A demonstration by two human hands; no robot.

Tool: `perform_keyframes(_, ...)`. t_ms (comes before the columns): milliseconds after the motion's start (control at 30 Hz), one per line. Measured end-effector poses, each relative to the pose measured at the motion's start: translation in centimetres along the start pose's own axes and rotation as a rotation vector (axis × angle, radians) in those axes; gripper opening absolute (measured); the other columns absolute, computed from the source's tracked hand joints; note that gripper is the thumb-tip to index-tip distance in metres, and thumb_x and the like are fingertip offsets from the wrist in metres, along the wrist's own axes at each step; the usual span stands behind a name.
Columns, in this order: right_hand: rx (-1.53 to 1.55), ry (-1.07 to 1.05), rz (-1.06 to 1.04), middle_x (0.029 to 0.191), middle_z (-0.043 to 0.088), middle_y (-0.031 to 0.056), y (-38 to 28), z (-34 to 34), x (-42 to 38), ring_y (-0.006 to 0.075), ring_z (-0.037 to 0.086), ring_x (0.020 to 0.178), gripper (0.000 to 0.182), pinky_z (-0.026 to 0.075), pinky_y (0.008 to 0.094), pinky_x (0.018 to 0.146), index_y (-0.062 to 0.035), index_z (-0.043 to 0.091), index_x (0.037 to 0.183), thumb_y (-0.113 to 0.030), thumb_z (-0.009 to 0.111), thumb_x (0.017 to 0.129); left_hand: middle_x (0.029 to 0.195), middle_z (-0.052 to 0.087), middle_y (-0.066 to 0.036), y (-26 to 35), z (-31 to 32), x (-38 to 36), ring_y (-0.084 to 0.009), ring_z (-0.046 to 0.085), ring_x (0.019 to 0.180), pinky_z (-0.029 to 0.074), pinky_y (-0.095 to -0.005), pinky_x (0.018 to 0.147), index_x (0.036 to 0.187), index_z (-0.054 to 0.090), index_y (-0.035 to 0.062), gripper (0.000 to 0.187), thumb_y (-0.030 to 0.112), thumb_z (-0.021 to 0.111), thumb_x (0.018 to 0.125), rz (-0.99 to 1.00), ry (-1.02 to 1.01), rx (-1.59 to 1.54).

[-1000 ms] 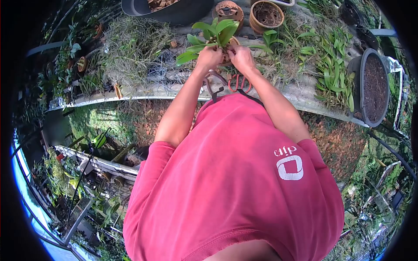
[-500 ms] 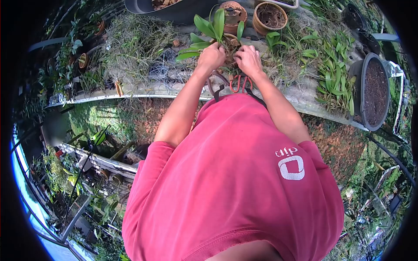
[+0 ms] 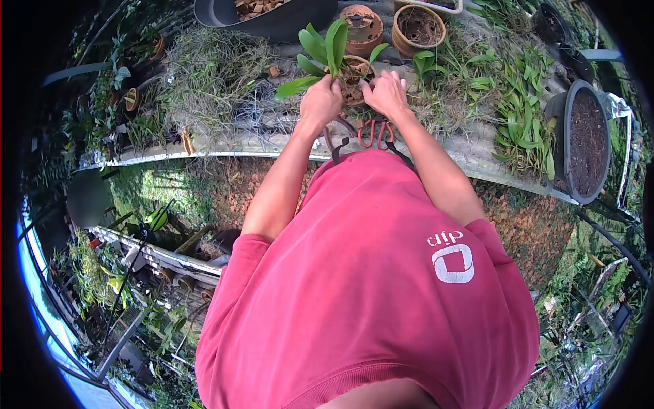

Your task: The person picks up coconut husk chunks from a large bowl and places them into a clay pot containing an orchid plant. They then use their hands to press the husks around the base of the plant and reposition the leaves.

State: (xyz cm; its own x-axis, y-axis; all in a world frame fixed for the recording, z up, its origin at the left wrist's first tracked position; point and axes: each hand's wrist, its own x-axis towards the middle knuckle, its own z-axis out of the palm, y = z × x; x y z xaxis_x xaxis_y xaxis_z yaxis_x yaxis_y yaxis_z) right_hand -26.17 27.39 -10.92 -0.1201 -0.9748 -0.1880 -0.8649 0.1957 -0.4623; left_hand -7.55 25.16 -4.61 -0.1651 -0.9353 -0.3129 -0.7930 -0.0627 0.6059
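Note:
A leafy plant, like an orchid (image 3: 334, 44), stands in a small clay pot (image 3: 357, 60) on the bench, with brown roots or potting matter inside. My left hand (image 3: 321, 102) is closed at the left side of the pot, its fingertips at the base of the plant's broad leaves. At the pot's right side is my right hand (image 3: 387, 94), fingers curled in and thumb toward the pot's contents. What the right fingertips grip, if anything, is hidden. Red-handled cutters (image 3: 373, 133) lie between my wrists, near my shirt.
Behind the plant stand a clay pot with holes (image 3: 361, 31) and another clay pot (image 3: 418, 31). A dark tub (image 3: 286, 24) holds brown chunks. Dry stringy plants (image 3: 211, 68) lie left, leafy cuttings (image 3: 524, 112) right. A grey soil-filled pot (image 3: 587, 143) is at the right edge.
My left hand has shifted a little left and down, and the leaves have tilted left, baring more of the pot's inside. My right hand has moved slightly left and stays beside the pot.

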Motion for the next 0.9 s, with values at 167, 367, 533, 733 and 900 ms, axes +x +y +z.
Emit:
perform_keyframes(167,-0.126,-0.053,0.093,0.129,0.07,0.0124,-2.4,0.9,0.9,0.0307,0.057,0.128,0.033,0.039,0.0558,0.105,-0.0067,0.082,0.102,-0.036,0.072,0.091,0.113,0.072,-0.029,-0.4,0.1,-0.4,-0.0492,0.066,0.11,0.051,-0.0535,0.098,0.126,0.067,0.007,0.037,0.032,0.05,0.105,0.026,0.035,-0.043)
perform_keyframes(367,-0.015,-0.087,0.153,0.129,0.07,0.0103,-0.9,2.2,0.8,0.0319,0.055,0.132,0.026,0.034,0.0597,0.112,-0.0091,0.082,0.098,-0.03,0.078,0.084,0.11,0.072,-0.027,-0.7,0.0,-0.8,-0.0489,0.065,0.11,0.05,-0.0555,0.096,0.118,0.067,0.0074,0.033,0.032,0.05,0.106,-0.008,0.004,-0.125)
perform_keyframes(533,0.384,0.0,0.234,0.101,0.077,0.0147,1.2,-0.8,-1.7,0.0352,0.073,0.098,0.027,0.054,0.0478,0.095,-0.0065,0.081,0.096,-0.03,0.081,0.082,0.107,0.071,-0.026,-0.8,0.3,-1.2,-0.0504,0.064,0.107,0.049,-0.0563,0.092,0.114,0.066,0.0053,0.03,0.031,0.052,0.106,0.065,0.033,-0.193)
perform_keyframes(733,0.411,0.421,0.178,0.091,0.072,0.0171,5.8,-3.1,-6.7,0.0338,0.073,0.082,0.023,0.057,0.0442,0.079,0.0008,0.069,0.09,-0.021,0.076,0.088,0.102,0.071,-0.025,1.1,1.9,-1.5,-0.0472,0.067,0.102,0.051,-0.0536,0.088,0.111,0.067,0.0036,0.028,0.028,0.053,0.107,0.168,0.058,-0.241)
perform_keyframes(900,0.289,0.776,0.357,0.095,0.068,0.0162,11.9,-4.9,-10.5,0.0318,0.071,0.084,0.019,0.056,0.0433,0.078,0.0009,0.066,0.092,-0.017,0.074,0.091,0.098,0.072,-0.022,2.9,3.3,-1.5,-0.0424,0.069,0.093,0.052,-0.0488,0.085,0.109,0.066,0.0017,0.029,0.028,0.054,0.108,0.261,0.003,-0.294)
